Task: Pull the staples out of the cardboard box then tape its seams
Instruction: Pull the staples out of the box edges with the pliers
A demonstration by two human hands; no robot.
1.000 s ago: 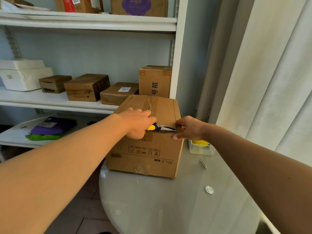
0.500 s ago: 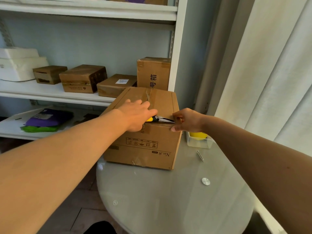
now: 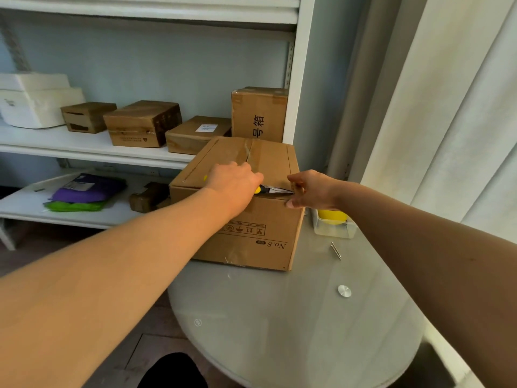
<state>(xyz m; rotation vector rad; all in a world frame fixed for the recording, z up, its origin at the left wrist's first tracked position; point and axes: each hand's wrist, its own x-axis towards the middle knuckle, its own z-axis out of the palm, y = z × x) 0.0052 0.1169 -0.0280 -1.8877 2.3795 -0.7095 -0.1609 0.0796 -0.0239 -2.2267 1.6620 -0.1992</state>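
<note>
A brown cardboard box (image 3: 260,233) marked "No.8" stands on the round glass table (image 3: 293,317), its top seam covered with clear tape. My left hand (image 3: 233,182) grips yellow-handled pliers (image 3: 268,189) at the box's near top edge. The metal jaws point right, toward the front right corner. There my right hand (image 3: 310,189) holds the box's top edge, thumb down on the front face and fingers on top. A pulled staple (image 3: 335,250) lies on the glass right of the box.
A clear plastic tray holding a yellow roll (image 3: 333,219) sits right of the box. White shelves (image 3: 84,149) behind carry several small cardboard boxes and a white foam box. Purple and green bags (image 3: 84,193) lie on the lower shelf. Curtains (image 3: 447,107) hang on the right.
My view has tilted down and shifted slightly, so the box sits higher in frame. Both hands stay at the box's front top edge with the pliers between them.
</note>
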